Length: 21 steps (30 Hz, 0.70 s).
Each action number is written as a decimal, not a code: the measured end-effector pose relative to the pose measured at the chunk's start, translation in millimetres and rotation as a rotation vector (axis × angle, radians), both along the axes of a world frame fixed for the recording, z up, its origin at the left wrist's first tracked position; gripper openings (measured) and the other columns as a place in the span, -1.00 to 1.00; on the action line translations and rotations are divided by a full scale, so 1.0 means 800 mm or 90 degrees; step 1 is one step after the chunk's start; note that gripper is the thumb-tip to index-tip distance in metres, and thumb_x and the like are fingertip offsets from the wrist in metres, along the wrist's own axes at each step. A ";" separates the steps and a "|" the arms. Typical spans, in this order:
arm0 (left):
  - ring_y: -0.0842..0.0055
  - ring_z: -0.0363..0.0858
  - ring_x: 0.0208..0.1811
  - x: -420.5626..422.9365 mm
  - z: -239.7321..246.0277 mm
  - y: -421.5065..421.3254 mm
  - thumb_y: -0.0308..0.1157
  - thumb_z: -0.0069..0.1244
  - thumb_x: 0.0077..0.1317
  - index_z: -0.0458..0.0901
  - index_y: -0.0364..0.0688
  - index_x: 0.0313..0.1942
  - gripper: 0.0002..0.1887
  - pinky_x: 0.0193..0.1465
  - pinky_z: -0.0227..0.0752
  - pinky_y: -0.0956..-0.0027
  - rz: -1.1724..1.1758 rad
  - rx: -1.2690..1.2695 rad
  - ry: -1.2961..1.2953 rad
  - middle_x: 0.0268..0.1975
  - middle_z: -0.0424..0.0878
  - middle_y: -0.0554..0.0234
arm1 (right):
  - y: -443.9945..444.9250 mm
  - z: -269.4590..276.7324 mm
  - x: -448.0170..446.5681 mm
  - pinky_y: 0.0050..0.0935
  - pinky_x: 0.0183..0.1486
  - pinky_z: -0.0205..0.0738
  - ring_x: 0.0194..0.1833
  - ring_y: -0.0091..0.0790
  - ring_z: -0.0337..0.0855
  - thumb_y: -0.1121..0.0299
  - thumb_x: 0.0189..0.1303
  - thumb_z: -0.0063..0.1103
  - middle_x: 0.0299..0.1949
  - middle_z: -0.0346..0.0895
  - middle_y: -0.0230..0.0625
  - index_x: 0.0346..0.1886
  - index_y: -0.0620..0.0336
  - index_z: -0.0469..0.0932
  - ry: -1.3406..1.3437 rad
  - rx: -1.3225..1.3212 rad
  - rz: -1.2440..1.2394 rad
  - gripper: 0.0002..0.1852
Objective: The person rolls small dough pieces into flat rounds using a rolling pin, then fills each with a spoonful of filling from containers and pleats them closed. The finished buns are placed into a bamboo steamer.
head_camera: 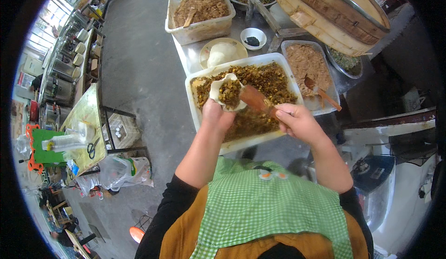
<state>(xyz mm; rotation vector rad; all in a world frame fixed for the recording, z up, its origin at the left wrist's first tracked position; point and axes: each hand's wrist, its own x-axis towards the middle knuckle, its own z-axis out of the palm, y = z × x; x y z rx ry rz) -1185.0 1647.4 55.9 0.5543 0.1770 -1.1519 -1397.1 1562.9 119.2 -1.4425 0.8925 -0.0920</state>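
My left hand (216,115) cups a round dough wrapper (215,91) with a wavy rim, filled with chopped vegetable filling (230,93). My right hand (294,121) grips the handle of a wooden spatula (257,99), whose flat blade touches or nearly touches the wrapper's right edge. Bits of filling cling to the spatula near the handle. Both hands are above a white plastic tub (294,85) of dark chopped filling with yellowish pieces. Just behind the tub, a lump of white dough (222,54) lies on a pale plate (241,50).
Behind stand a tub of brownish filling (202,6) and a white bowl (259,34) with dark contents. At right are a tray of minced filling (306,64) with a wooden spatula (324,93), a bowl of greens (345,62) and bamboo steamers (327,18). A side table (92,119) holds scissors (92,149).
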 end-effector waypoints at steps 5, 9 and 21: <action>0.19 0.50 0.21 -0.024 0.016 -0.003 0.05 -0.40 0.55 0.46 -0.16 0.20 -0.47 0.30 0.37 -0.03 -0.039 -0.061 0.063 0.17 0.56 0.09 | 0.015 -0.018 0.028 -0.63 -0.58 0.24 -0.63 -0.68 0.37 0.25 0.41 0.10 -0.60 0.49 -0.49 -0.03 0.21 0.63 -0.019 0.064 -0.003 -0.74; 0.14 0.43 0.31 -0.024 0.032 0.005 0.07 -0.52 0.56 0.34 -0.15 0.32 -0.40 0.39 0.28 -0.04 -0.002 -0.013 0.053 0.29 0.47 0.09 | 0.005 -0.014 0.022 -0.64 -0.62 0.20 -0.66 -0.68 0.35 0.25 0.42 0.08 -0.59 0.50 -0.48 -0.06 0.19 0.63 -0.006 0.044 0.037 -0.75; 0.18 0.42 0.31 0.013 0.014 0.021 0.10 -0.55 0.57 0.32 -0.13 0.32 -0.40 0.37 0.33 -0.03 0.082 -0.014 -0.121 0.28 0.45 0.10 | -0.018 -0.039 0.030 -0.47 -0.52 0.42 -0.58 -0.52 0.54 0.16 0.40 0.12 -0.56 0.56 -0.41 -0.01 0.18 0.63 0.143 -0.093 0.048 -0.69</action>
